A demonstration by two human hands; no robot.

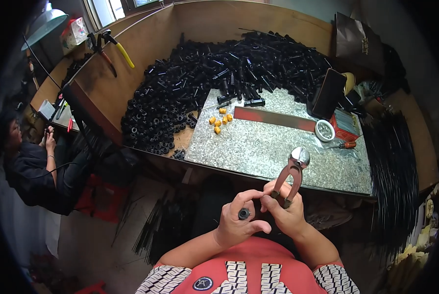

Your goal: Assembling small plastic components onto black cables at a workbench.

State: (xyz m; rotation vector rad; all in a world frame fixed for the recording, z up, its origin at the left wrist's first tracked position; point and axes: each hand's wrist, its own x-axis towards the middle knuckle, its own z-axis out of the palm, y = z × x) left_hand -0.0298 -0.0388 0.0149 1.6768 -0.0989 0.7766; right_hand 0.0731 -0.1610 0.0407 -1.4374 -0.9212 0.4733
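While right hand (284, 210) grips pincers (292, 172) (table edge (258, 175) near)

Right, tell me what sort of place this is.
Likely a small assembly workshop: a wooden bench heaped with black plastic parts, pincers in the right hand, a screwdriver nearby.

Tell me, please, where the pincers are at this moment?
In the head view, the pincers are in the right hand, low and right of centre, heads up by the metal sheet's near edge.
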